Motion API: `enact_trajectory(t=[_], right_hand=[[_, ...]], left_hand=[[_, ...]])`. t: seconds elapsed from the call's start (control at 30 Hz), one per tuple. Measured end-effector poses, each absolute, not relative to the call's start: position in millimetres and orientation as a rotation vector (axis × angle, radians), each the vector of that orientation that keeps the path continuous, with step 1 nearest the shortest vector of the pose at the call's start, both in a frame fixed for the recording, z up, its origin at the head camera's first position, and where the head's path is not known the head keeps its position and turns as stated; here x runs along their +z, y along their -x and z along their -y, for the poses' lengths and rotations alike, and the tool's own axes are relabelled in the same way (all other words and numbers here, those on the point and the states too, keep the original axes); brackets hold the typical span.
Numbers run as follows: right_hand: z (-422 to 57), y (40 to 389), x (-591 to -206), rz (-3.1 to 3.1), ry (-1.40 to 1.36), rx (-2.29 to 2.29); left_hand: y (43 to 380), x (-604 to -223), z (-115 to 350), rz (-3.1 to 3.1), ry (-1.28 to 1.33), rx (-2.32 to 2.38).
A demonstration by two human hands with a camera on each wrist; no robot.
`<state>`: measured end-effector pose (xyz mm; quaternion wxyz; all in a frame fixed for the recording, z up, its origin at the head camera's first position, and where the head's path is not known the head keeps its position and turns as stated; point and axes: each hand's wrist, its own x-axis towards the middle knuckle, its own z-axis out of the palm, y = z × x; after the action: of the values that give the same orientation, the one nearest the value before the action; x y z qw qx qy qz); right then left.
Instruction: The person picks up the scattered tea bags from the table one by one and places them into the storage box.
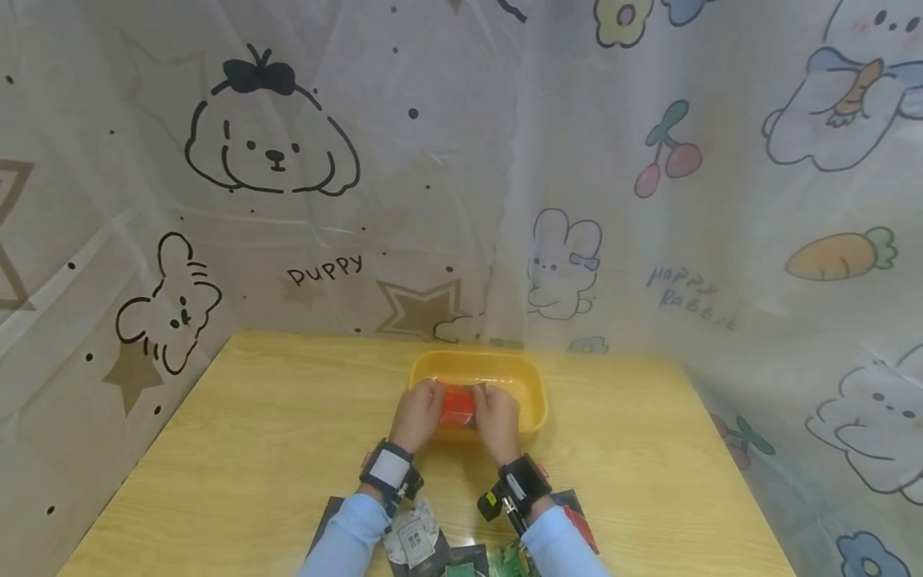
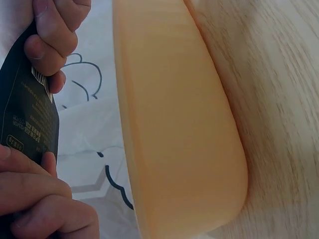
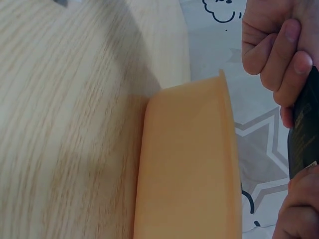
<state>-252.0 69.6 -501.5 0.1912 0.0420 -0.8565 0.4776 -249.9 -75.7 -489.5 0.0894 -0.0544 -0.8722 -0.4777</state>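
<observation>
A small flat packet [image 1: 457, 405] with a red front is stretched between both hands, over the near part of a yellow plastic basin [image 1: 539, 393]. Its back is black, with a barcode and small print [image 2: 31, 107] facing the left wrist view. The left hand [image 1: 420, 415] grips the packet's left edge with curled fingers and thumb. On the opposite edge, the right hand [image 1: 497, 421] pinches it in the same way. In the right wrist view only a strip of the black back [image 3: 304, 129] shows between the hands. Whether the packet is torn cannot be seen.
Several more packets lie at the table's near edge, partly under the forearms: a grey-white one [image 1: 416, 541], green ones [image 1: 510, 561] and a red one [image 1: 579, 525]. Printed curtains [image 1: 447, 160] hang behind the wooden table [image 1: 288, 417]. Each wrist wears a strapped camera.
</observation>
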Motion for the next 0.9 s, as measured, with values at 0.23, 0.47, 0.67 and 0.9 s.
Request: enact_trajectory(t=[0.23,0.47,0.67,0.9], right_hand=[[-67,264,-507,2.432,-0.130,1.336],[-65,269,-514,2.478,-0.123,1.368],[-64,272,-517,2.473,-0.148,1.347],[-62,282,-514,2.476,-0.179,1.280]], left_hand=[[260,-491,79,2.614,0.152,-1.360],[266,-498,81,2.664,0.127,-1.358],[270,-504,82,2.669,0.150,-1.298],[276,-500,85,2.666,0.193,-1.122]])
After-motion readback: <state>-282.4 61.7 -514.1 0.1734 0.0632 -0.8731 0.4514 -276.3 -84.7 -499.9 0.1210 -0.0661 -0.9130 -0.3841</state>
